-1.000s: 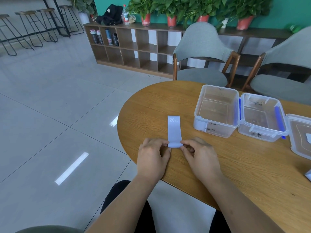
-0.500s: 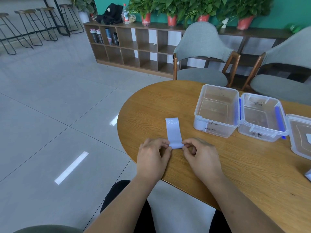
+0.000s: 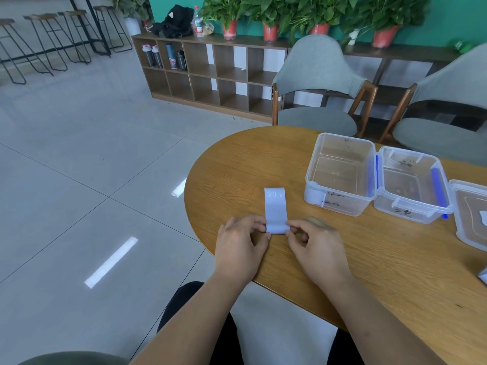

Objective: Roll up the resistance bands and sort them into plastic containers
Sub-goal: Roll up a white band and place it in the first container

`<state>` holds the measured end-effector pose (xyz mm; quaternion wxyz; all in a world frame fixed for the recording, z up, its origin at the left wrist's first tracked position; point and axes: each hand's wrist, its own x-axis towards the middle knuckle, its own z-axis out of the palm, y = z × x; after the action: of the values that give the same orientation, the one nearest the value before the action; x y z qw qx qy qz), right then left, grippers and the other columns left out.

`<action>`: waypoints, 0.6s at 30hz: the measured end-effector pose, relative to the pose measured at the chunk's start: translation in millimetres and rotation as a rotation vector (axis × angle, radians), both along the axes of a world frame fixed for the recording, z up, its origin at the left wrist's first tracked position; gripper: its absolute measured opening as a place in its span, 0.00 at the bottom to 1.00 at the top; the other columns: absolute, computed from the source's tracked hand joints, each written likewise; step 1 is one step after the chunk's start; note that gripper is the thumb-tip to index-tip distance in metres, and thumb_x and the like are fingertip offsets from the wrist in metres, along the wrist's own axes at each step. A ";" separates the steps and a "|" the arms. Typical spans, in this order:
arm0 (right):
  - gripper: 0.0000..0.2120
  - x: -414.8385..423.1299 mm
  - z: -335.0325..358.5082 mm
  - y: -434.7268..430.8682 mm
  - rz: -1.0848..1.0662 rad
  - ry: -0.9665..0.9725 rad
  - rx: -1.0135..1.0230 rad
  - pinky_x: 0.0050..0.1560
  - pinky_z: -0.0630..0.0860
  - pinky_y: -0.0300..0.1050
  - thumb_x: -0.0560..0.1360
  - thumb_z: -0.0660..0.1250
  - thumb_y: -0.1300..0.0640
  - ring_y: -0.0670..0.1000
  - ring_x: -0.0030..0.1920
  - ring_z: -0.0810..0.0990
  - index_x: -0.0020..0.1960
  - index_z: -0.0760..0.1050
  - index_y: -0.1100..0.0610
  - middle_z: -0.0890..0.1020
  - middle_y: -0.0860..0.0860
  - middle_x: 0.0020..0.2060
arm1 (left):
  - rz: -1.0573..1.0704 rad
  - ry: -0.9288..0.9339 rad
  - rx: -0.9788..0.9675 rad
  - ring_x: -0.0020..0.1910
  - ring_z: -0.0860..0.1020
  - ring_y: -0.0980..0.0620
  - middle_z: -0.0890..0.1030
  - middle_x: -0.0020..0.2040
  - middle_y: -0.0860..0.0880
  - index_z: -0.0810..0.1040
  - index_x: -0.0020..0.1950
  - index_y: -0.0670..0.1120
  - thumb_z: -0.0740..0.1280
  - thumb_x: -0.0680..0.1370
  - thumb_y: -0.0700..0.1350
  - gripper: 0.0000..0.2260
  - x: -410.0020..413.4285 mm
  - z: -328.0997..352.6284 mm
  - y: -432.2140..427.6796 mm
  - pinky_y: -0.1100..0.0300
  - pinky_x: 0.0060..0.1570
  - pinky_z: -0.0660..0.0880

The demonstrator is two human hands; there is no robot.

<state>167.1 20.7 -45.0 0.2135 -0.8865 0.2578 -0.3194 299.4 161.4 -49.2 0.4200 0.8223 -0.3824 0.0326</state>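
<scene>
We see a grey tiled floor filling the left half of the view. A round-ended wooden table takes up the right, its curved edge towards us. A brown cubby shelf stands against the far wall, with drink bottles in its top-left cubbies and potted plants on top. Two grey upholstered chairs, one behind the table's far edge and another at the right border. Bar stools far left.

On the table, right of centre: a clear plastic container, open-topped, handwriting on its near wall. Touching its right side is a second clear container with blue latches, also open-topped and marked. Just right of that, a clear lid lies flat, cut off by the frame.

Both forearms come in from the bottom. The left hand and right hand sit near the table's front edge, fingers curled, each pinching one side of the band's rolled near end.

The resistance band is pale lavender. It lies on the table between the hands, its flat part running straight away from us and its far end printed "20 LB". It is left of the containers and apart from them.
</scene>
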 end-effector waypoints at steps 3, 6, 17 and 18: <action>0.08 1.9 -2.4 -0.6 -0.018 0.014 -0.004 0.42 0.79 0.45 0.77 0.74 0.54 0.42 0.41 0.76 0.56 0.86 0.50 0.79 0.39 0.42 | 0.006 -0.026 0.013 0.51 0.76 0.62 0.82 0.44 0.65 0.82 0.55 0.59 0.77 0.76 0.50 0.10 -0.1 -1.2 -0.2 0.59 0.57 0.71; 0.10 3.2 -4.6 -2.3 -0.025 0.027 -0.024 0.44 0.79 0.46 0.78 0.72 0.51 0.46 0.48 0.78 0.58 0.86 0.49 0.80 0.42 0.47 | 0.016 -0.061 0.028 0.53 0.75 0.61 0.82 0.47 0.64 0.83 0.55 0.58 0.76 0.77 0.51 0.08 0.9 -4.0 -0.6 0.57 0.57 0.72; 0.04 -0.7 5.7 1.2 -0.036 -0.039 0.046 0.41 0.78 0.39 0.77 0.76 0.53 0.40 0.37 0.79 0.52 0.85 0.48 0.81 0.37 0.38 | 0.017 -0.044 0.017 0.51 0.76 0.63 0.82 0.46 0.67 0.83 0.56 0.59 0.75 0.78 0.52 0.07 0.5 -2.1 -0.4 0.61 0.56 0.70; 0.03 -0.9 6.0 0.9 -0.034 -0.035 0.042 0.40 0.78 0.39 0.77 0.76 0.53 0.40 0.37 0.78 0.51 0.86 0.47 0.80 0.36 0.38 | 0.017 -0.044 0.016 0.51 0.76 0.63 0.82 0.46 0.67 0.83 0.55 0.59 0.75 0.78 0.52 0.07 0.5 -2.0 -0.6 0.61 0.56 0.70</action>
<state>166.2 21.6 -39.0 0.2311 -0.8715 0.2758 -0.3331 299.9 160.8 -51.2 0.4048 0.8279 -0.3848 0.0514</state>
